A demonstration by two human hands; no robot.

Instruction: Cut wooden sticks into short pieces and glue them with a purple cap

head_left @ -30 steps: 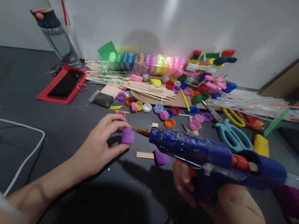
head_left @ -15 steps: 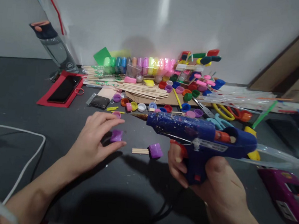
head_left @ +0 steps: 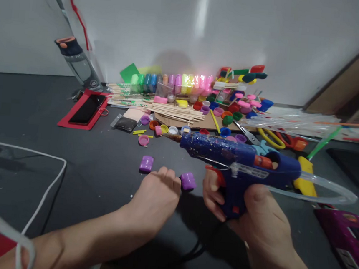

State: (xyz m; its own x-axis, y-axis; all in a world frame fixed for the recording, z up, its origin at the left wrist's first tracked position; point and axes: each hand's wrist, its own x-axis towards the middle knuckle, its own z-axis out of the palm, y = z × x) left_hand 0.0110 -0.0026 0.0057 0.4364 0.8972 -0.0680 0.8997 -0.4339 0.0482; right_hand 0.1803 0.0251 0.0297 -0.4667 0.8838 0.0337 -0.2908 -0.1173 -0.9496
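My right hand [head_left: 248, 207] grips a blue glue gun [head_left: 222, 153] by its handle, its nozzle pointing left. My left hand [head_left: 160, 193] is closed, back up, over the spot between two purple pieces. One purple piece [head_left: 146, 164] lies just beyond it to the left; the other purple piece [head_left: 188, 181] sits at its right edge. My fingertips and whatever they hold are hidden beneath the hand. The light wooden sticks beside the right purple piece are out of sight.
Bottle caps, wooden sticks [head_left: 178, 111], clay packs [head_left: 171, 85] and scissors [head_left: 248, 133] line the back. A phone [head_left: 87, 108] on red sheet and a bottle [head_left: 80, 65] stand left. A white cable [head_left: 44, 194] runs along the left; a purple case [head_left: 343, 236] lies right.
My left hand has moved right and down, away from the left purple piece, and closed over where the sticks lay. The glue gun stays nearly in place.
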